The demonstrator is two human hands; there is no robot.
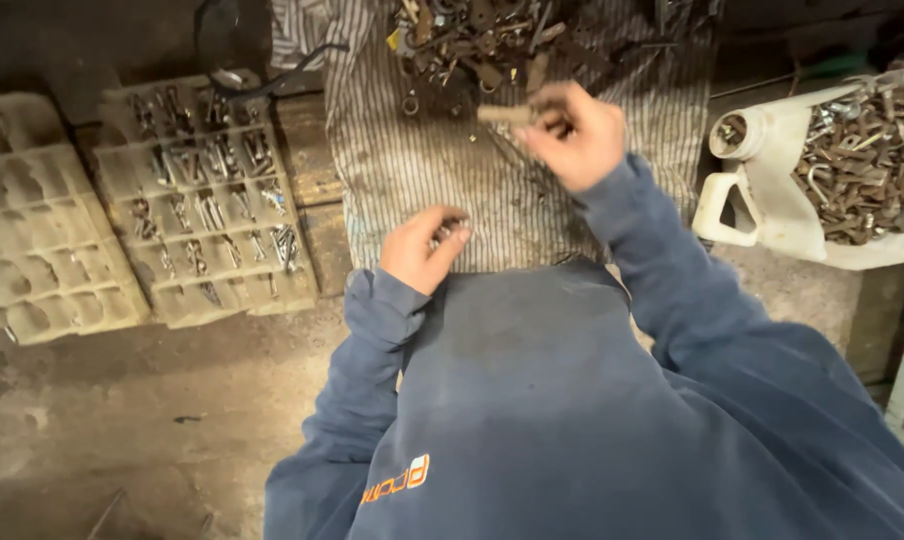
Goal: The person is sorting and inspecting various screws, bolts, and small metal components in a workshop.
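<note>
Rusty brown metal bolt (pixel 505 114), upper centre of the frame, is pinched in the right hand (pixel 572 135) above the striped cloth (pixel 422 170); lower down, the left hand (pixel 422 248) clasps small silvery metal pieces (pixel 449 230).

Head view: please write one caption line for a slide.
Right hand holds rusty metal bolt over striped cloth; left hand grips small parts.

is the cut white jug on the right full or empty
Full: the cut-open white plastic jug lies on its side, heaped with rusty metal hardware up to its cut edge.
</note>
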